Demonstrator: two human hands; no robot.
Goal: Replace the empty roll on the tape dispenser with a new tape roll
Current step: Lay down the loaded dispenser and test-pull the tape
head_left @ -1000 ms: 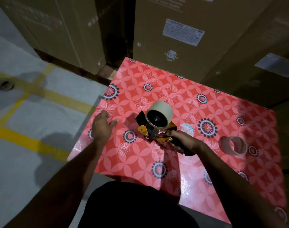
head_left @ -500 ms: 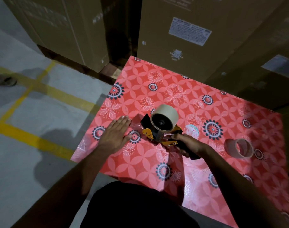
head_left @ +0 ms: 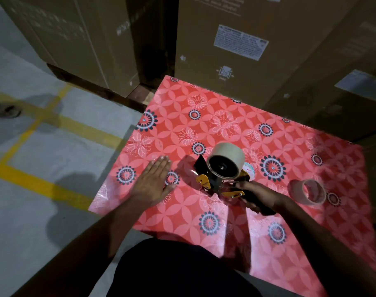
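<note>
The dispenser (head_left: pixel 220 183) stands on the red flowered table (head_left: pixel 225 116) with a full tape roll (head_left: pixel 226 161) mounted on it. The right hand (head_left: pixel 258 195) has its grip clenched round the dispenser's black handle. The left hand (head_left: pixel 154 181) lies flat on the table, grip released, fingers stretched, just left of the dispenser. The spent roll (head_left: pixel 309 191) rests on the table, right of the right hand

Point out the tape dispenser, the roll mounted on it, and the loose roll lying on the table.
tape dispenser (head_left: pixel 203 181), head view, on its orange side plate.
mounted roll (head_left: pixel 227 151), head view, on its pale outer band.
loose roll (head_left: pixel 295 188), head view, on its outer wall, left side.
</note>
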